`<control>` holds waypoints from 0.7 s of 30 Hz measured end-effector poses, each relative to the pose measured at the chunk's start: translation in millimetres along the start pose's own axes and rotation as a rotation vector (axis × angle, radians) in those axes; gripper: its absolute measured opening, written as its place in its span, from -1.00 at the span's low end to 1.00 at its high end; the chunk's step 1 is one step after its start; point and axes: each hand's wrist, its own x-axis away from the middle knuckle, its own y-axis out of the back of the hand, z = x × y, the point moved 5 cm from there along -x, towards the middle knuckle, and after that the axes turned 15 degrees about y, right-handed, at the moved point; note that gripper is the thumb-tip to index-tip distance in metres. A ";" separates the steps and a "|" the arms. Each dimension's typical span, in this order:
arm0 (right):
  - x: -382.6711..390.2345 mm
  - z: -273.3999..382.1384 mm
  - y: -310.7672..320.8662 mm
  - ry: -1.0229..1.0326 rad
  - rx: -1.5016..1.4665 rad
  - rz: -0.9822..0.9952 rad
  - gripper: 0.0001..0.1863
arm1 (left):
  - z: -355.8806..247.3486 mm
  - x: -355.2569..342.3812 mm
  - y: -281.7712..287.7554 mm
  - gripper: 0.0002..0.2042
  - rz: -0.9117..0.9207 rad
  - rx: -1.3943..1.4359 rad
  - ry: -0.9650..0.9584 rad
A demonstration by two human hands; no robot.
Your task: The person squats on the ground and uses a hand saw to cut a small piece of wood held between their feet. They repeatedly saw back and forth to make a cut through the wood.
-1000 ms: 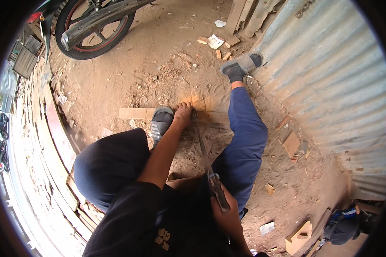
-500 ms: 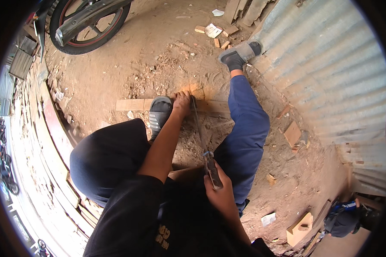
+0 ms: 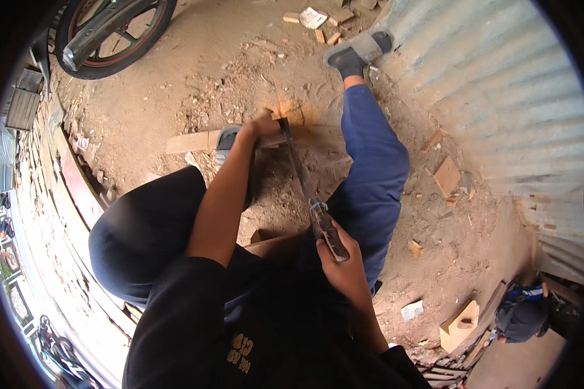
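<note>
My right hand [image 3: 339, 256] is closed round the worn, wrapped handle of a saw [image 3: 300, 168]. The long blade reaches forward to a narrow board [image 3: 188, 142] lying crosswise on the dirt, with orange dust beside the tip. At the board, just left of the blade tip, is my left hand [image 3: 259, 124], its fingers blurred by motion; whether it grips anything I cannot tell. My left foot in a dark sandal [image 3: 227, 139] rests on the board, and my right leg [image 3: 373, 155] is stretched out to the right of the blade.
A motorcycle wheel [image 3: 112, 61] stands at upper left, above stacked planks [image 3: 71, 181]. A corrugated metal wall [image 3: 486, 97] runs along the right. Wood offcuts [image 3: 446, 176] and scraps litter the dirt. A dark bag-like bundle [image 3: 522, 314] lies at lower right.
The whole scene has shifted upward and slightly left in view. My left hand, earlier resting on the board beside the blade, is now blurred in movement at that end of the saw.
</note>
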 end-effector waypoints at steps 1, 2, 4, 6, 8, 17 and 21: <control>5.0 0.9 -2.6 -0.016 0.001 0.005 -0.54 | -0.4 -3.0 3.5 -0.37 -0.079 0.209 0.013; 10.3 3.0 -5.2 -0.017 -0.002 -0.009 -0.53 | 7.1 -1.4 10.8 -0.48 -0.262 0.464 0.044; 13.7 8.4 -7.2 0.006 -0.004 -0.042 -0.52 | -26.7 34.9 12.4 -0.64 -0.478 0.486 0.107; 11.9 12.6 -11.6 0.008 -0.001 0.000 -0.50 | -17.4 24.4 4.6 -0.73 -0.598 0.339 0.214; 6.2 9.5 -5.4 -0.028 0.002 0.008 -0.48 | -24.8 39.4 -5.4 -0.77 -0.546 0.331 0.297; 19.7 14.7 -5.4 -0.079 0.098 0.016 -0.44 | -26.0 46.3 -9.0 -0.66 -0.597 0.267 0.240; 8.6 13.4 -7.5 -0.083 0.088 0.031 -0.43 | -22.7 44.5 -10.8 -0.69 -0.697 0.357 0.346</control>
